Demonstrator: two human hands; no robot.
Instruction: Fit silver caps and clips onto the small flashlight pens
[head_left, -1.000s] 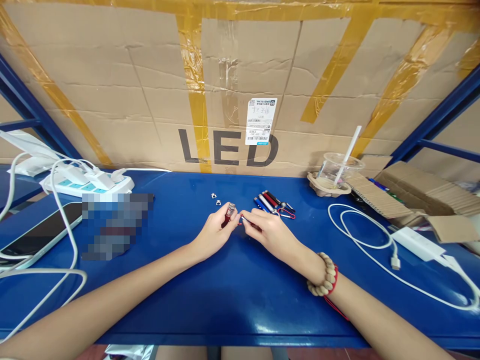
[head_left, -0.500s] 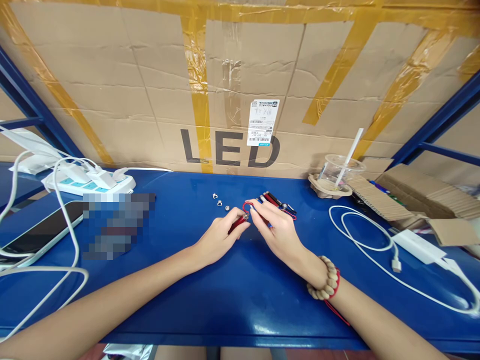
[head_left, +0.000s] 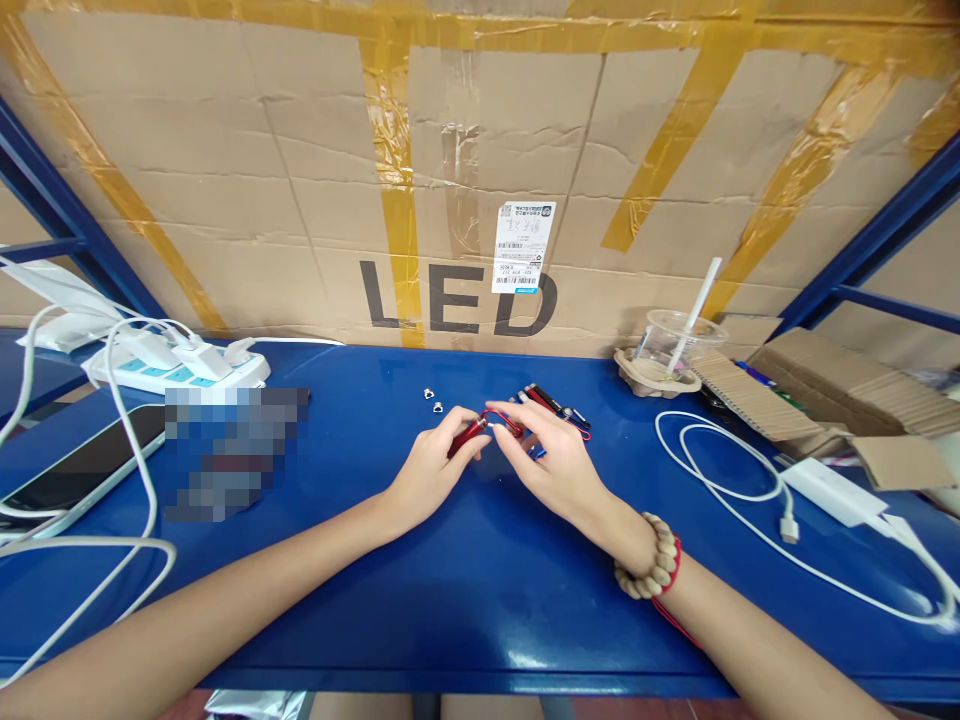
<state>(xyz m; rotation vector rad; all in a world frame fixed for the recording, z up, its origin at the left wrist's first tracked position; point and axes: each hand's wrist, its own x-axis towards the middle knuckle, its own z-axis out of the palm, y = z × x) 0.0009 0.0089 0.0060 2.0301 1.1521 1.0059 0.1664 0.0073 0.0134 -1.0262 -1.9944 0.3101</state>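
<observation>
So this is a glossy blue table [head_left: 480,610] backed by a big cardboard box [head_left: 300,190] marked LED. In the head view, the only one, the left hand [head_left: 435,462] pinches a dark red tube [head_left: 466,437] near mid-table, and a thin red cord [head_left: 495,412] arcs from about its tip toward the right hand [head_left: 561,455]. I'd keep that left pinch steady and guide the cord gently, no yanking. Can't tell if the right fingers actually grip it. They also cover something blue, and partly hide the slim sticks [head_left: 544,400] behind. Where cord meets tube is too small to make out.
</observation>
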